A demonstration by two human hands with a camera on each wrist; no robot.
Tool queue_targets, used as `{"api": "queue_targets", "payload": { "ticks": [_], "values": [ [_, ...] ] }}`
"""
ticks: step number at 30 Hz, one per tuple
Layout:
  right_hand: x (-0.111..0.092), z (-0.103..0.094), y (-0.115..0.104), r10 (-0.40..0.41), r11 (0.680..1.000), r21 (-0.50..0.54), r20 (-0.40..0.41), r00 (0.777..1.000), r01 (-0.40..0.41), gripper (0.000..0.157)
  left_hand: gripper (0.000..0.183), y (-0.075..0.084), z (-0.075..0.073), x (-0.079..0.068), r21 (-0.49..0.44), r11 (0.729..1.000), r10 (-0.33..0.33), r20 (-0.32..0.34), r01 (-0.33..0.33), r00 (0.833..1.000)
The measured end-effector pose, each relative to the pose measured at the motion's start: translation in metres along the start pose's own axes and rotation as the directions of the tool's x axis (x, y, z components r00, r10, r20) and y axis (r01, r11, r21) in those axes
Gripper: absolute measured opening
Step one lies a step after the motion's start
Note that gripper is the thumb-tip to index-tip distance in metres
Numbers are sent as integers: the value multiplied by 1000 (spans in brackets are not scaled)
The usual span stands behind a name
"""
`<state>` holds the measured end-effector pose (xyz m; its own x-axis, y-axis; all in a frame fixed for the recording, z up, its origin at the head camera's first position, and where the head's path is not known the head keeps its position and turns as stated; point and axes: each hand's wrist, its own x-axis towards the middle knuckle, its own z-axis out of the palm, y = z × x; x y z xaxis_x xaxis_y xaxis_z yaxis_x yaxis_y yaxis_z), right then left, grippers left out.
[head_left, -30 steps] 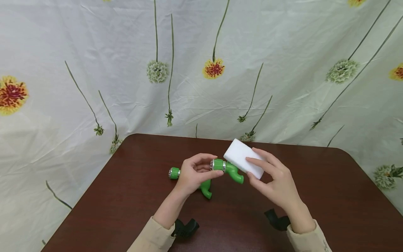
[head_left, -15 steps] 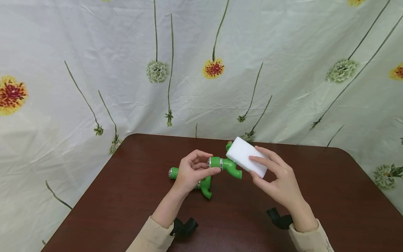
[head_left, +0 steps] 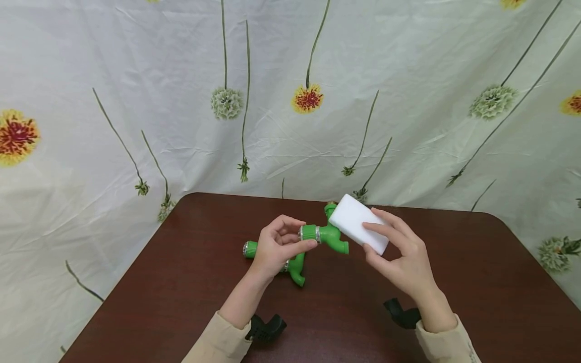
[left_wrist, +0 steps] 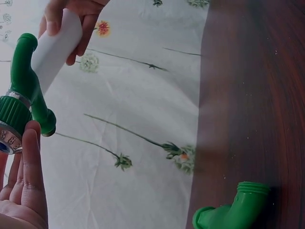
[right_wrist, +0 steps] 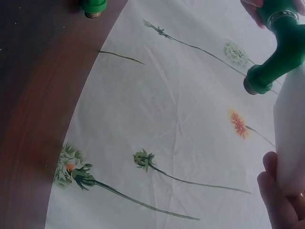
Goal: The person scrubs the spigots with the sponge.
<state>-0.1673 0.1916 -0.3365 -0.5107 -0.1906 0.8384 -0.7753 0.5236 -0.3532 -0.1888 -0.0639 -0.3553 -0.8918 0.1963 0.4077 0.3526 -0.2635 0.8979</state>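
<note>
My left hand (head_left: 282,245) pinches a green faucet (head_left: 335,239) by its ribbed knob (head_left: 310,233), holding it up above the table with the spout pointing right. A white sponge (head_left: 358,222) is gripped between the thumb and fingers of my right hand (head_left: 401,252). Its left side lies against the faucet's body, overlapping part of the inlet pipe in the head view. In the left wrist view the sponge (left_wrist: 57,50) stands right behind the faucet (left_wrist: 24,71). A second green faucet (head_left: 297,269) lies on the table, partly hidden behind my left hand.
The dark red-brown table (head_left: 345,312) has rounded far corners. Behind it hangs a white cloth (head_left: 190,91) printed with flowers. Black curved pieces show at my left wrist (head_left: 268,327) and right wrist (head_left: 401,315).
The sponge has moved slightly right and up along the faucet, uncovering its inlet end. My left hand with the faucet has shifted a little left and up.
</note>
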Motion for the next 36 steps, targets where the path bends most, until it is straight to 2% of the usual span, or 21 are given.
{"api": "queue_targets", "payload": {
  "ticks": [3, 7, 10, 13, 18, 21, 25, 28, 33, 36],
  "values": [
    [-1, 2, 1, 16, 1000, -21, 0, 1000, -16, 37, 43, 0, 0, 0, -9, 1000, 4, 0, -4, 1000],
    [-2, 2, 3, 81, 990, -113, -57, 995, -87, 37, 43, 0, 0, 0, -7, 1000, 11, -8, -11, 1000],
    [-2, -1, 1, 116, 984, -128, -87, 989, -127, 35, 40, 1, 0, 0, 13, 1000, 15, -27, -15, 1000],
    [0, -3, -2, 87, 992, -81, -77, 993, -93, 34, 37, 1, 0, 0, 40, 999, 22, -49, -20, 999],
    [2, -2, -4, -38, 999, -6, -2, 999, 38, 31, 35, 0, 0, 1, 74, 997, 35, -64, -30, 997],
    [2, -2, -4, -71, 996, -45, 15, 997, 72, 28, 35, -1, 2, 1, 97, 995, 43, -67, -36, 997],
    [2, -3, -4, -54, 990, -131, -22, 998, 51, 28, 36, -2, 3, 1, 144, 988, 69, -77, -58, 995],
    [2, -3, -6, -61, 992, -108, -14, 998, 59, 28, 37, -1, 5, 0, 195, 979, 84, -87, -65, 993],
    [2, -1, -6, -131, 987, -81, 84, 988, 137, 28, 35, 14, 13, -4, 244, 968, 91, -96, -66, 991],
    [2, -1, -5, -119, 983, -132, 62, 991, 126, 28, 34, 23, 16, -6, 254, 964, 104, -101, -76, 989]
  ]
}}
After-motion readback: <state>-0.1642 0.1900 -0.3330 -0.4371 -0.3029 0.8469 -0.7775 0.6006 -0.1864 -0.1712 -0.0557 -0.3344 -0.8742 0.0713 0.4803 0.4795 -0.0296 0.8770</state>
